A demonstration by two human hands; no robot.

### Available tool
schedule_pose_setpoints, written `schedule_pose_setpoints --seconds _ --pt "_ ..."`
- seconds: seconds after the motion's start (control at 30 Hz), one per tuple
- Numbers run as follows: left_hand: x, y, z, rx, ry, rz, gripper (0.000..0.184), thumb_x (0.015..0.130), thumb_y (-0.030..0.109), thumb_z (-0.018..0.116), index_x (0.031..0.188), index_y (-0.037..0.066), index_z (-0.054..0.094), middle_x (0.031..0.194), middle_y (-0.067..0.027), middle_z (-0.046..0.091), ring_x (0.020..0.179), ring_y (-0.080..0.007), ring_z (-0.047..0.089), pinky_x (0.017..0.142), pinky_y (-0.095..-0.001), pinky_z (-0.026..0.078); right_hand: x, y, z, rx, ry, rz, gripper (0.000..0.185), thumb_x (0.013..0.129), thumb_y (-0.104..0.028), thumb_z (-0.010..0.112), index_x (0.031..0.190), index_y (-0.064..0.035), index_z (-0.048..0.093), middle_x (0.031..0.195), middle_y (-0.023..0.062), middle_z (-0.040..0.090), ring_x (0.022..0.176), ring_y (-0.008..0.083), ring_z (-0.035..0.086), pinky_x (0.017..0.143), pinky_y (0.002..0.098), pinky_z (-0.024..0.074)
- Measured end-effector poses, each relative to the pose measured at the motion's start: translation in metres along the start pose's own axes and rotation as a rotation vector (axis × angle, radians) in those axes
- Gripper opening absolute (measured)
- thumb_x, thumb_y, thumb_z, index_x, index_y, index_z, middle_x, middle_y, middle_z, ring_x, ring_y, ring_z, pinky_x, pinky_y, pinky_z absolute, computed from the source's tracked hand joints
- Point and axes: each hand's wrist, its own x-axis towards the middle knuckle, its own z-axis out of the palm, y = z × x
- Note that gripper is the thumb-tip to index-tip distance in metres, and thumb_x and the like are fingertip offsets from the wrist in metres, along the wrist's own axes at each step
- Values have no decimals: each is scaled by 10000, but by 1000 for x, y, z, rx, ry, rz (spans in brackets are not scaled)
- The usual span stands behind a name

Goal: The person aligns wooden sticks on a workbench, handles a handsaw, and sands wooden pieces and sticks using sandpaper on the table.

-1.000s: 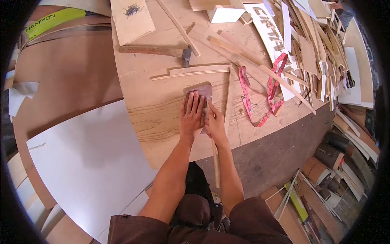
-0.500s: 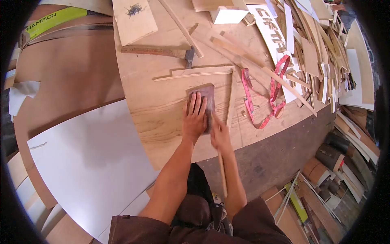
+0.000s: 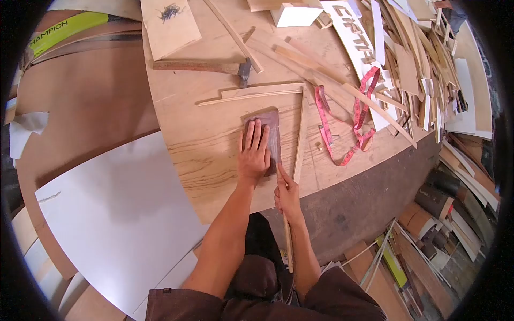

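Observation:
Palm down, my left hand point(image 3: 254, 152) lies flat with its fingers stretched over a brownish-purple sheet point(image 3: 273, 140) on the wooden table point(image 3: 203, 155). My right hand point(image 3: 287, 197) is closed around a thin wooden strip point(image 3: 289, 241) at the table's front edge. The strip's lower end points down toward my lap, and its upper end is near the sheet's lower right corner. Just right of the sheet, a long thin wood piece point(image 3: 301, 128) meets a horizontal strip point(image 3: 251, 95) at a corner.
Beyond the strips lies a hammer point(image 3: 243, 72). A pink measuring tape point(image 3: 350, 155) curls at the right, near crossed wood strips point(image 3: 380, 114) and a heap of offcuts point(image 3: 428, 59). A white panel point(image 3: 123, 214) is at the left. Part of another person point(image 3: 455, 17) shows at the top right.
My right hand has moved down and toward me, away from the sheet's middle, together with the thin strip. My left hand has stayed on the sheet.

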Motion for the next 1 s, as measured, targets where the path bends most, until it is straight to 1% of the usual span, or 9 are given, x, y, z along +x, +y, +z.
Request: schedule_pose_setpoints --seconds 0.2,0.33,0.43,0.53,0.6,0.63,0.73,0.83,1.0 --pt "1 2 -5 10 8 -1 591 922 229 507 1496 115 428 1618 -97 303 1523 -250 206 1223 -480 164 60 -62 18 6 34 -75 412 1070 -179 453 1474 -104 493 579 -66 385 385 34 304 335 231 254" --pt "3 -3 6 -30 41 15 573 931 246 501 1485 114 447 1612 -98 315 1516 -254 228 1216 -476 180 37 1 -2 -185 36 -309 424 1071 -190 442 1487 -108 473 566 -61 383 378 37 306 332 235 257" --pt "-3 -1 4 49 31 5 561 932 260 504 1473 114 468 1608 -97 324 1511 -256 244 1212 -475 190 7 -19 0 -63 -7 -6 426 1071 -195 444 1487 -107 471 558 -58 378 371 40 309 334 234 261" --pt "2 0 2 8 92 24 551 935 262 502 1463 105 480 1583 -111 368 1499 -269 276 1209 -484 199 55 -64 9 27 -12 -71 399 1049 -156 480 1427 -42 539 903 61 684 548 42 428 488 247 392" --pt "0 2 -1 24 76 15 550 937 263 502 1463 103 481 1580 -113 373 1497 -271 279 1209 -485 198 65 -79 13 127 -46 -7 403 1061 -159 456 1456 -106 520 552 -62 371 378 42 323 349 233 271" --pt "3 3 -2 37 66 5 549 939 264 501 1462 101 481 1578 -115 378 1496 -274 281 1210 -486 196 61 -64 11 126 -42 -13 403 1061 -159 456 1456 -106 520 552 -62 371 378 42 323 349 233 271" --pt "2 0 1 -20 39 18 546 943 268 498 1463 101 480 1587 -117 362 1499 -271 271 1214 -485 184 26 -14 5 -252 60 -304 394 1053 -171 467 1407 -19 548 1090 105 715 676 92 568 630 273 491" --pt "1 0 0 -8 39 16 546 941 260 505 1462 101 481 1591 -123 354 1500 -269 266 1216 -486 178 10 -30 8 -162 47 97 397 1041 -159 473 1397 4 541 1231 176 681 1002 203 670 888 338 513" --pt "3 6 -11 36 28 9 543 943 259 498 1462 98 480 1596 -128 343 1497 -267 273 1205 -481 203 73 -48 13 -92 52 -218 401 1023 -120 484 1394 24 533 1311 229 629 1226 281 605 1018 362 454"
